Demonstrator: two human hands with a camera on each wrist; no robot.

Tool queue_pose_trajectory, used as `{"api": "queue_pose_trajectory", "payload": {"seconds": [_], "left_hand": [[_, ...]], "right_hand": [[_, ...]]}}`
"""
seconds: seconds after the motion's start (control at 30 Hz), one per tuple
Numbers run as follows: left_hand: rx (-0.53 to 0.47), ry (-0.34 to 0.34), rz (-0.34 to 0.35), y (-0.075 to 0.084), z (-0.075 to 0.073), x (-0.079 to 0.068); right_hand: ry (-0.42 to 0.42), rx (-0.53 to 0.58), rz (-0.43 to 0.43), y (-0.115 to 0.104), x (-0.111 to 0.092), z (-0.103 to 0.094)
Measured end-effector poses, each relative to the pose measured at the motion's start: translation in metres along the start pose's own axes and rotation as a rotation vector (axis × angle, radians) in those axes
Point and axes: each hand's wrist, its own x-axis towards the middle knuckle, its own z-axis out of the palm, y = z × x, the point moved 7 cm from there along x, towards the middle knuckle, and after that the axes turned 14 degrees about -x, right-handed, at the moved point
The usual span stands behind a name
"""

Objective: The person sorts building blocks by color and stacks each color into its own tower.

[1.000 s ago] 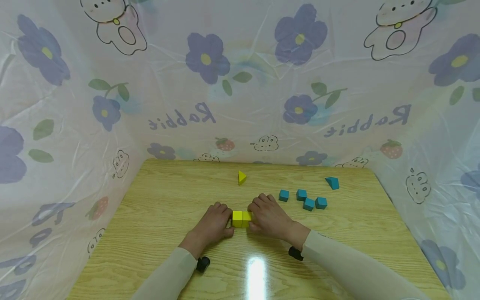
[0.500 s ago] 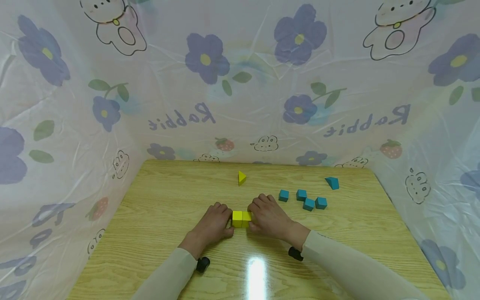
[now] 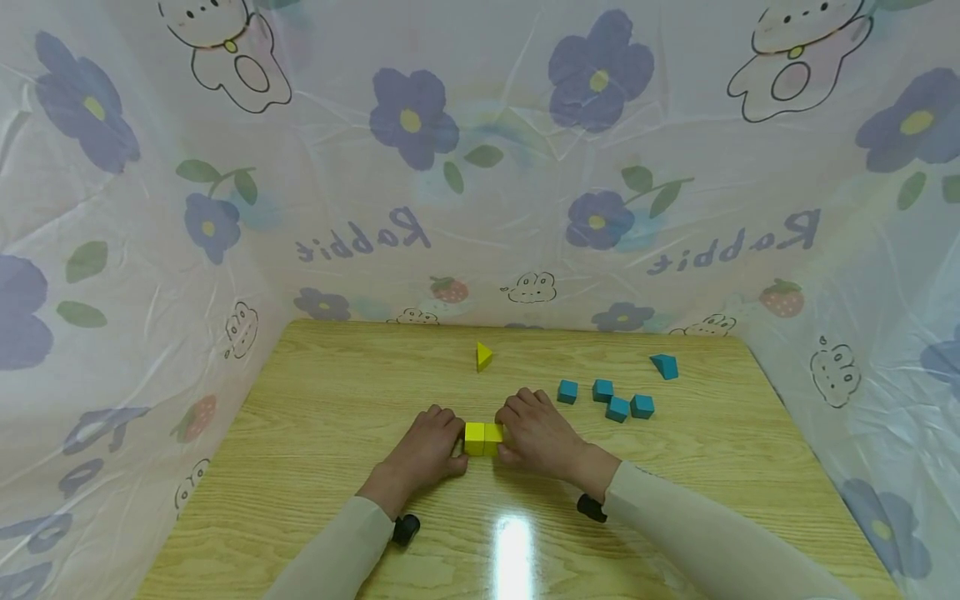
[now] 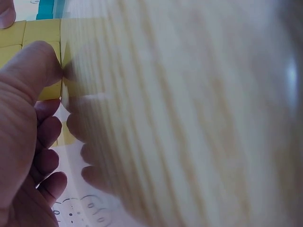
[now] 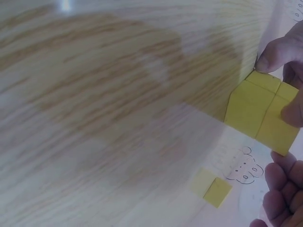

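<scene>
The left hand [image 3: 423,448] and right hand [image 3: 538,435] both pinch the yellow cubes [image 3: 476,437] on the tabletop [image 3: 315,467] between them, thumbs nearside. Probably light, stiff and a bit slick, so I'd hold the near and far faces and squeeze gently so the seam doesn't skid. Blue cubes [image 3: 617,409] lie just past the right hand, then a blue wedge [image 3: 666,367] and a yellow triangle [image 3: 483,357] farther out.
</scene>
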Motion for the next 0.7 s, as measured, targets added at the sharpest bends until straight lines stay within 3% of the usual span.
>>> {"api": "queue_pose_trajectory", "payload": {"seconds": [0.2, 0.4, 0.7], "left_hand": [[-0.004, -0.003, 0.0, 0.0, 0.0, 0.0], [-0.003, 0.003, -0.001, -0.001, 0.0, 0.001], [-0.001, 0.01, 0.006, -0.001, 0.001, 0.001]], "right_hand": [[0.049, 0.043, 0.015, 0.007, 0.003, -0.009], [0.1, 0.082, 0.074, 0.031, 0.016, -0.02], [0.151, -0.039, 0.129, 0.064, 0.046, -0.014]]}}
